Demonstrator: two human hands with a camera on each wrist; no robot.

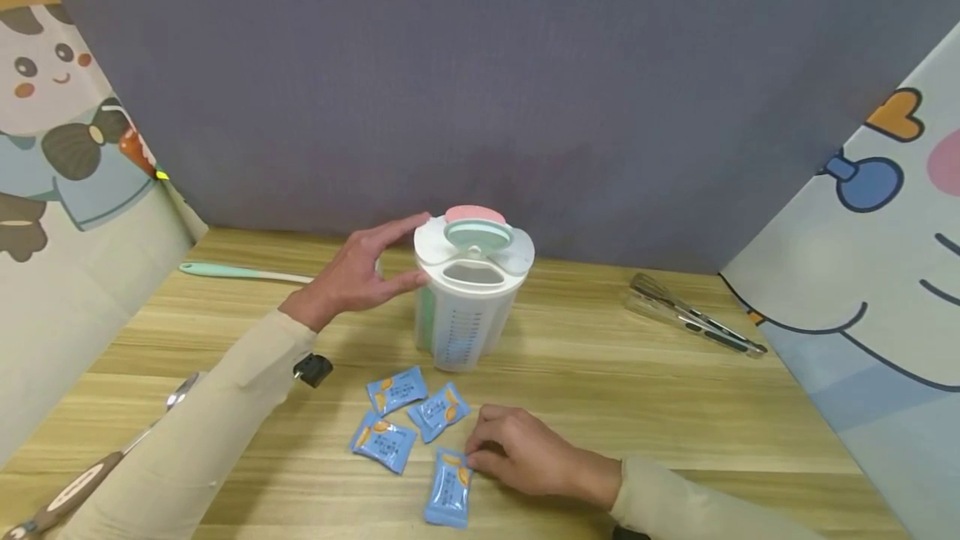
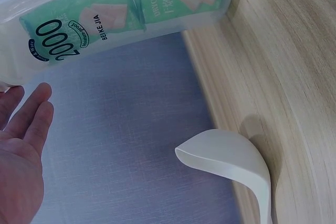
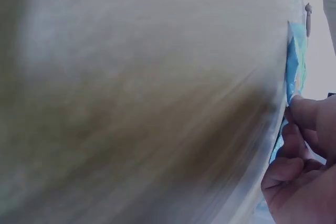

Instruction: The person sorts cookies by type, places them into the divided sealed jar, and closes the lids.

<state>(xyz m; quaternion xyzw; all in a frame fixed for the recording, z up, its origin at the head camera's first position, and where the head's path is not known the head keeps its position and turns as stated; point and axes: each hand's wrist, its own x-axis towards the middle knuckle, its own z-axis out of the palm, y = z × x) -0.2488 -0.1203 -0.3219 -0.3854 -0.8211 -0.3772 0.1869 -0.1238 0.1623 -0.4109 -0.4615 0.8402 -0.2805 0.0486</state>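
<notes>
A clear plastic storage canister (image 1: 465, 327) with a white lid and pink and mint flip caps stands upright near the middle of the table. At the left end of its lid is my left hand (image 1: 363, 269), thumb and forefinger spread along the rim; its fingers (image 2: 32, 116) look straight in the left wrist view. My right hand (image 1: 521, 452) pinches the upper right corner of the nearest blue snack packet (image 1: 450, 490) between thumb and finger. Three more blue packets (image 1: 397, 391) lie just beyond, in front of the canister.
A ladle with a mint handle (image 1: 225, 271) lies at the back left. Behind my left forearm, a brown-handled utensil (image 1: 82, 486) is partly hidden. Metal tongs (image 1: 697, 315) lie at the right. A grey panel (image 1: 480, 90) rises along the table's back edge.
</notes>
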